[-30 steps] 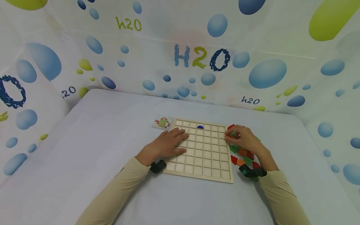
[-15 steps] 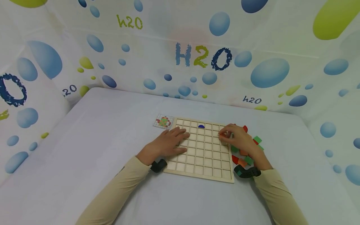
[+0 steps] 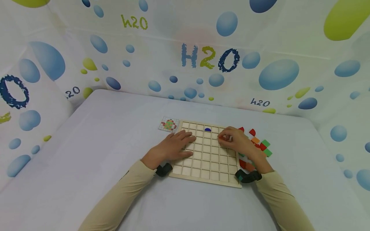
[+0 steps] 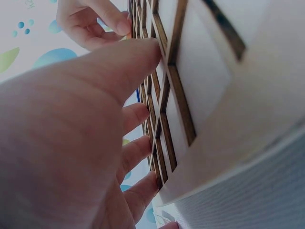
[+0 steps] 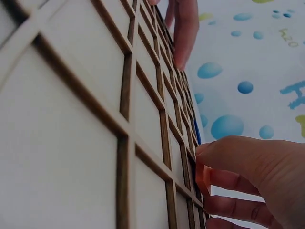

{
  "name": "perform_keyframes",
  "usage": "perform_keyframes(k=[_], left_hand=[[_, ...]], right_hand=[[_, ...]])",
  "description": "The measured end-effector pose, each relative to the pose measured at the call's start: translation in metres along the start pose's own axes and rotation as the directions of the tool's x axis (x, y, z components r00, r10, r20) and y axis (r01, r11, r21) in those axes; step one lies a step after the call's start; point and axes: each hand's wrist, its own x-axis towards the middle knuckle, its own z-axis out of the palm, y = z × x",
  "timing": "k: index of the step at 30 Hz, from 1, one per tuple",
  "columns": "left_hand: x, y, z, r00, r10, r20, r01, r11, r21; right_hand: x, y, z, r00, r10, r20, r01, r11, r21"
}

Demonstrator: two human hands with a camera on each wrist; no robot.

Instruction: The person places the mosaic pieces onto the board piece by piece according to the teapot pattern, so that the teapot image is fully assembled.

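A wooden grid board [image 3: 206, 165] with square cells lies on the table. My left hand [image 3: 172, 148] rests on its left side, fingers spread and fairly straight. Over the upper right cells, my right hand [image 3: 237, 140] pinches an orange tile [image 5: 203, 177] between thumb and fingers; the right wrist view shows it close to the grid. One dark blue half-round piece [image 3: 207, 130] sits in a top-row cell. In the left wrist view, the left thumb [image 4: 138, 55] touches the board's ribs.
Right of the board, loose red, green and orange tiles [image 3: 265, 143] lie scattered, partly hidden by the right forearm. A small pattern card [image 3: 169, 124] with a coloured figure on a grid lies at the board's upper left corner. A printed backdrop [image 3: 162, 48] rises behind the table.
My right hand has moved left from the loose tiles onto the board, with the orange tile in its fingers. The left hand has stayed in place.
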Motion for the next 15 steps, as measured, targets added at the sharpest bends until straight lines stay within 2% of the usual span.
perform_keyframes(k=[15], left_hand=[[0.001,0.001,0.0,1.0,-0.006,-0.005,0.006,0.999,0.033]], right_hand=[[0.015,-0.008,0.009,0.998,-0.065,0.003,0.065,0.998,0.0]])
